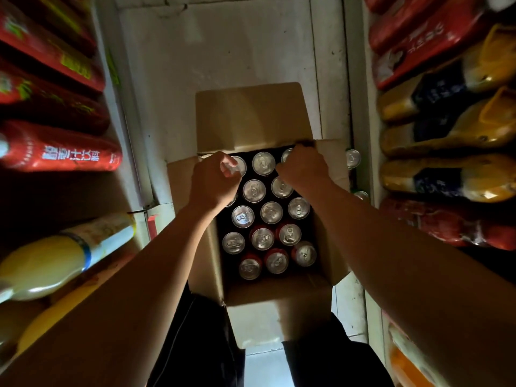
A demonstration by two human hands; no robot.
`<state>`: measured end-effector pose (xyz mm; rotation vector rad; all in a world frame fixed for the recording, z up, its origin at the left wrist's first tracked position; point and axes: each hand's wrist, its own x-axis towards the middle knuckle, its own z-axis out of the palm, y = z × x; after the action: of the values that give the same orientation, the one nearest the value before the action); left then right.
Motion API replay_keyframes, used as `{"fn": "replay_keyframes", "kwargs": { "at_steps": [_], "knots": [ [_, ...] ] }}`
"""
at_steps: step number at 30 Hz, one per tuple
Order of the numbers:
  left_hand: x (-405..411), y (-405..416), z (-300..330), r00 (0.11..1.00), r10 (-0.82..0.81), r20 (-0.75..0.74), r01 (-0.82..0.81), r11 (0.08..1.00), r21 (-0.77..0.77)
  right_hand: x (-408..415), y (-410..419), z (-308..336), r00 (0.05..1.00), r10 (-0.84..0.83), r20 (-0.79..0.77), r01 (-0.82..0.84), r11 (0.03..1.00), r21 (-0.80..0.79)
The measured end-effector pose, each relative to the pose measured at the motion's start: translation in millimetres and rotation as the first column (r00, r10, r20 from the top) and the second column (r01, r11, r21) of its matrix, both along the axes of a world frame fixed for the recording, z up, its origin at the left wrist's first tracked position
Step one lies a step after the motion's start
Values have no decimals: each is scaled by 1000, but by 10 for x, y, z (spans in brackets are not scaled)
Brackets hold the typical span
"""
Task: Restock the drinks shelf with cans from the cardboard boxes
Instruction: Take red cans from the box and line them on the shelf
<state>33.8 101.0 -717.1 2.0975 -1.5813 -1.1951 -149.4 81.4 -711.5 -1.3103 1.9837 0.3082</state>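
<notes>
An open cardboard box [279, 291] stands on the floor between my legs, flaps spread. Inside are several red cans [262, 238] with silver tops, packed upright in rows. My left hand [213, 181] reaches into the far left corner, its fingers closed around the top of a can [237, 166]. My right hand [303, 166] is at the far right corner, fingers curled over another can [287, 155] whose top is mostly hidden. Both forearms stretch down from the bottom of the view.
Shelves flank the narrow aisle: red bottles [58, 155] and a yellow bottle [50, 263] on the left, orange bottles [446, 180] and red packs on the right. Two loose cans [353, 158] stand by the right shelf base. The pale floor [223, 65] lies beyond the box.
</notes>
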Motion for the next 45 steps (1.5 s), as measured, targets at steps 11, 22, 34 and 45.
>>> {"fn": "replay_keyframes", "kwargs": {
  "at_steps": [11, 22, 34, 45],
  "knots": [
    [140, 141, -19, 994, 42, 96, -30, 992, -125, 185, 198, -385, 959, -282, 5, 279, 946, -165],
    [276, 388, -83, 994, 104, 35, -98, 986, -138, 149, 363, -500, 958, -283, 57, 286, 904, -318],
    [213, 271, 50, 998, 65, -2, -65, 998, 25, 58, 343, -174, 955, -268, 124, 295, 866, -403],
    [-902, -741, 2825, 730, -571, -376, 566, 813, -135, -548, 132, 3289, 834, -338, 437, 541, 656, -526]
  ]
}}
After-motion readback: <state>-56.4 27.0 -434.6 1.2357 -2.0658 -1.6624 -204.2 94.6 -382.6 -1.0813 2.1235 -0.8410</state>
